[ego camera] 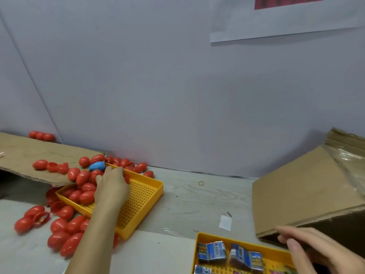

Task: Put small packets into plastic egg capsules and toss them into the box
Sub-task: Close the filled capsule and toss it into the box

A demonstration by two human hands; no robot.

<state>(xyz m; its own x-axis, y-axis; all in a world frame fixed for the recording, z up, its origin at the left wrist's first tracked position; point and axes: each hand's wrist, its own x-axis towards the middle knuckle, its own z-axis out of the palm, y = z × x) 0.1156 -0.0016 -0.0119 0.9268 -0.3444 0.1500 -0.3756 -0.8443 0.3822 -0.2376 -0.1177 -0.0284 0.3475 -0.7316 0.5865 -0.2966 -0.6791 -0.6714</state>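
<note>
While the left hand (112, 186) reaches into the yellow tray (142, 202), its grip curled over red egg capsules (83, 192), the right hand (308, 252) hovers, fingers relaxed and apart, above packets (212, 252) beside the cardboard box (300, 190) on the surface (197, 194).

Glossy plastic eggs (85, 196), matt cardboard box (302, 186).

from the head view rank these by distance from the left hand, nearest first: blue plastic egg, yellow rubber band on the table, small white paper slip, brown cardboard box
From the left hand:
1. Blue plastic egg, just beyond the fingertips, slightly left.
2. Yellow rubber band, to the right on the table.
3. Small white paper slip, right and nearer the person.
4. Brown cardboard box, far right.
</note>
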